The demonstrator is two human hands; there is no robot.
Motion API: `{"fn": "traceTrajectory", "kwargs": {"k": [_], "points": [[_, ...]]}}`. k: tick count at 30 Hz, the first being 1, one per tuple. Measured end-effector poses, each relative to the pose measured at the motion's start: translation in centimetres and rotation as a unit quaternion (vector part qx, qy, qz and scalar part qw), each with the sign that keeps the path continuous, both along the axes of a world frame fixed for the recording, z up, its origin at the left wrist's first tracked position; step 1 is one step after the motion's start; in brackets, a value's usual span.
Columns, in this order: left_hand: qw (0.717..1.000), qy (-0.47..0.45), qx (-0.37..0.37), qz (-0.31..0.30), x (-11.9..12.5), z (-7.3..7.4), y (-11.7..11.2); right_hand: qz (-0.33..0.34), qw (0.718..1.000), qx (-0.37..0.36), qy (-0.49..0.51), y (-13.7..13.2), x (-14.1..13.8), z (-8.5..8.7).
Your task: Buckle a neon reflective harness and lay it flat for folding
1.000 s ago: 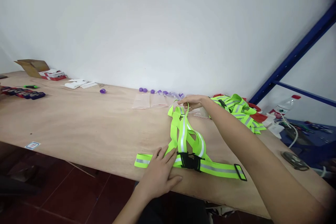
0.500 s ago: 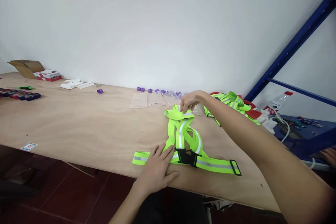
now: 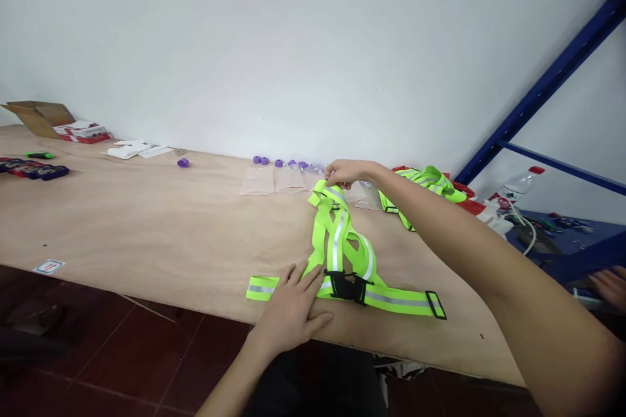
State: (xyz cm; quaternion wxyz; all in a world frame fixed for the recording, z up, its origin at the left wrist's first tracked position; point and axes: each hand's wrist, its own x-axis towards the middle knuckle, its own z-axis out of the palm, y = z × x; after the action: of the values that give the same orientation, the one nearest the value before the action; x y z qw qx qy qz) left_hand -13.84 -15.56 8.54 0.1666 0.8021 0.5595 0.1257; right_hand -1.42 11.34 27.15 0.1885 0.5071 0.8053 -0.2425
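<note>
Since a second ago, the right hand (image 3: 345, 172) has drawn the far end of the reflective harness (image 3: 342, 244) away, fingers pinched on its top loop. Left hand (image 3: 293, 303) lies flat, open, pinning the waist strap near the tabletop (image 3: 147, 228) edge. Best to keep tension even, straps untwisted.

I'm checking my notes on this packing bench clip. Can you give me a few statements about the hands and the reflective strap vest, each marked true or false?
1. The left hand lies flat on the vest's waist band. True.
2. The right hand pinches the far end of the neon vest. True.
3. The black buckle is undone. False: it looks clipped shut.
4. The vest hangs in the air. False: it lies on the wooden table.
</note>
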Motion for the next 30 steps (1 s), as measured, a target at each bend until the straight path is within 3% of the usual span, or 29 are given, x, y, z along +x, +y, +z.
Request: {"fn": "traceTrajectory", "kwargs": {"k": [5,11,18,20,25,30], "points": [[1.000,0.000,0.003,0.002,0.0,0.0,0.0,-0.035,0.991,0.096,0.087,1.1,-0.6,-1.2],[1.000,-0.003,0.001,0.006,0.0,0.2,0.0,-0.041,0.958,0.248,0.136,2.0,-1.1,-1.8],[1.000,-0.007,-0.028,0.004,0.0,0.2,0.0,-0.109,0.931,0.296,0.183,2.0,-1.3,-1.9],[0.999,-0.008,-0.031,0.003,0.0,0.2,0.0,-0.133,0.931,0.254,0.225,2.2,-1.2,-2.3],[1.000,-0.009,0.003,0.004,0.0,-0.2,0.1,-0.194,0.902,0.008,0.386,1.8,-1.2,-3.8],[0.998,-0.055,-0.013,0.028,0.0,0.5,0.1,-0.180,0.878,-0.060,0.440,-0.5,-0.7,-4.8]]}}
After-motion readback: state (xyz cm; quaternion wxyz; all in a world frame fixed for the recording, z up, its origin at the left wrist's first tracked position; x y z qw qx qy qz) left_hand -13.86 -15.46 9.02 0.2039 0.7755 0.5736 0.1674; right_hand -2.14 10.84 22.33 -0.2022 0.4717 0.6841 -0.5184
